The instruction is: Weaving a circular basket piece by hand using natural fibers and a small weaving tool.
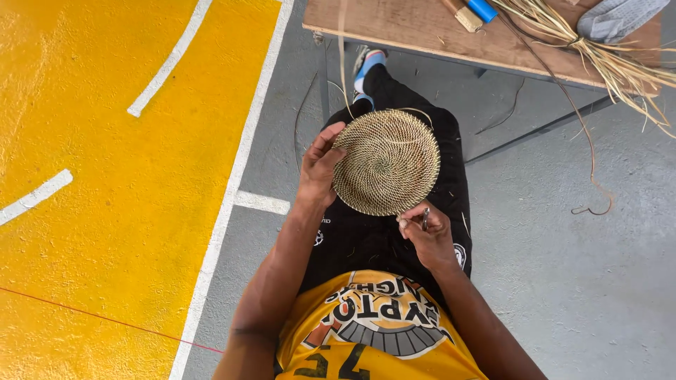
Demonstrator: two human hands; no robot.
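A round coiled woven disc [385, 163] of pale and dark fibre is held over my lap. My left hand [318, 169] grips its left rim, thumb on top. My right hand [424, 230] sits at the disc's lower right edge, fingers pinched on a thin metal tool [425, 217] and a fibre strand. A long pale strand [343, 56] rises from the disc toward the table.
A wooden table [422, 32] on a metal frame stands ahead, with a bundle of dry straw fibres [612, 63], a grey cloth [620, 17] and a blue-handled tool [482, 10]. Grey concrete floor lies right, yellow painted floor [105, 176] with white lines left.
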